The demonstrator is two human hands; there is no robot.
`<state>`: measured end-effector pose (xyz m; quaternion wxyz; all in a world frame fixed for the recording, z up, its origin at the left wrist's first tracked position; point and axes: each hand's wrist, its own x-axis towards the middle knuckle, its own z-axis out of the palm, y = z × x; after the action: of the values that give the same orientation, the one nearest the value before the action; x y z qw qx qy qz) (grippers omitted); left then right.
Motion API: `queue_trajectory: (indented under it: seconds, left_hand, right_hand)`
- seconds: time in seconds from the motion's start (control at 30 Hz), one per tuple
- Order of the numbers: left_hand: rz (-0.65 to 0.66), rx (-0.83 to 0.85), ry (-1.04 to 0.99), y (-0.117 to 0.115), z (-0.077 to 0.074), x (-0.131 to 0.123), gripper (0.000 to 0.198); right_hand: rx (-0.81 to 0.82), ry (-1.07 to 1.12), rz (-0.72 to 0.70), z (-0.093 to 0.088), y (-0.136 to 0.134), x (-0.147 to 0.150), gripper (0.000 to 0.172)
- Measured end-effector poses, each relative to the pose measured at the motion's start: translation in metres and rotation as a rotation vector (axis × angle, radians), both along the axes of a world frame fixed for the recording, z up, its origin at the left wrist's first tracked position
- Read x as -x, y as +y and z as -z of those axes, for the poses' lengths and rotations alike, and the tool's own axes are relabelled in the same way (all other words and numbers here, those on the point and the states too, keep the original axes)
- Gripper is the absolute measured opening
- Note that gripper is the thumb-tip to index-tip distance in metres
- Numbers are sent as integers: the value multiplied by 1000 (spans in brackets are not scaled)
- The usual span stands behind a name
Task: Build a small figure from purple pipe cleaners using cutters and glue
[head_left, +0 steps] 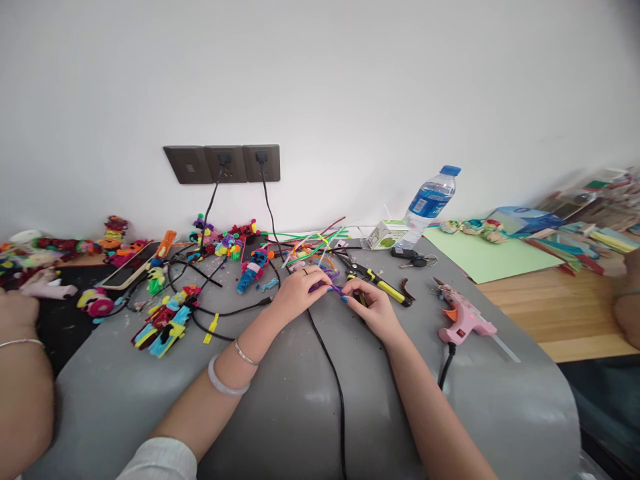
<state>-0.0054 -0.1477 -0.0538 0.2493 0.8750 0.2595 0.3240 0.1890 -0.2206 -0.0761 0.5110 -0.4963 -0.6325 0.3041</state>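
Between my two hands a purple pipe cleaner (336, 289) is pinched, partly covered by my fingers. My left hand (300, 291), with a ring and bracelets on its arm, grips it from the left. From the other side my right hand (371, 308) closes thumb and fingers on it, blue nail polish showing. Yellow-and-black pliers (384, 285) lie just behind my right hand. Loose pipe cleaners (320, 248) in green, yellow and white are spread behind both hands. A blue pipe-cleaner figure (253, 270) rests left of my left hand.
A pink glue gun (465, 315) lies at right. Behind are a tilted water bottle (427, 207), a drink carton (387, 235) and keys (419, 261). Black cables (327, 360) cross the grey table (300, 427). Pipe-cleaner figures (167, 320) crowd the left. Other people's arms (23, 380) show at both edges.
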Motion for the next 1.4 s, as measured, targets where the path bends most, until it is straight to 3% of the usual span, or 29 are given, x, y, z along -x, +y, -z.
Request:
queue_trajectory:
  seconds: [1.4]
  left_hand:
    - [5,-12,6,0,1,1,9]
  right_hand:
    - [10,9,-12,2,0,0,14]
